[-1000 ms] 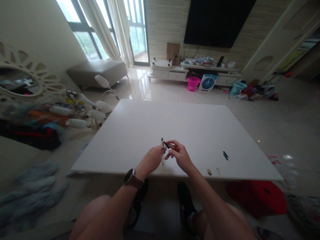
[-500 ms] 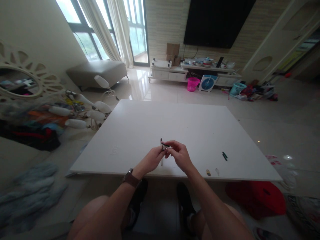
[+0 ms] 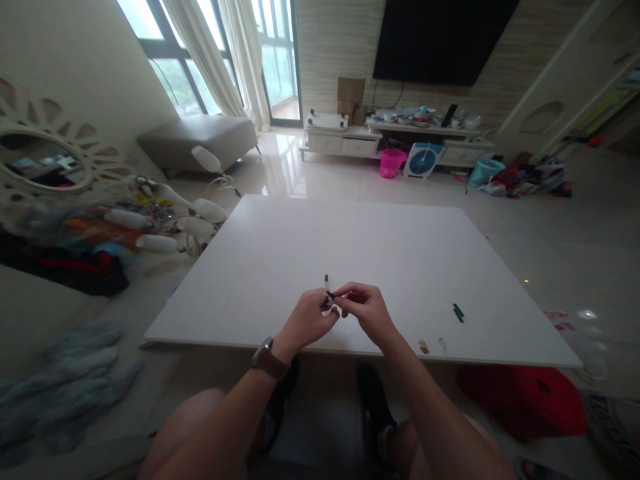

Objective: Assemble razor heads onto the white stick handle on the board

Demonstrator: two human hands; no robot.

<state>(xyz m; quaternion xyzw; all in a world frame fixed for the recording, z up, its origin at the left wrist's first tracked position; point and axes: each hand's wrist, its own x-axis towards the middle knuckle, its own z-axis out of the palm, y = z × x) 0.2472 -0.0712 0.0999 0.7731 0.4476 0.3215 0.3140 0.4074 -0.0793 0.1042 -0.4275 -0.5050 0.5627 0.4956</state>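
Both hands, left hand (image 3: 306, 319) and right hand (image 3: 367, 312), pinch a small pen-like part (image 3: 327, 292) above the bench (image 3: 280, 247) near edge; assembly appears unfinished, a green piece (image 3: 458, 312) lying apart.

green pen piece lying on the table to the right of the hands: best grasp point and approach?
Pinch the green pen piece mid-length across its narrow width, coming from straight above. It lies flat on the white table, slim, with bare surface on both long sides, apart from the right hand.

Home living room, wall TV (image 3: 440, 40) over a low cabinet (image 3: 350, 143), grey daybed (image 3: 200, 137), curtained windows (image 3: 210, 53), glossy tiled floor (image 3: 550, 227), white table (image 3: 350, 247)
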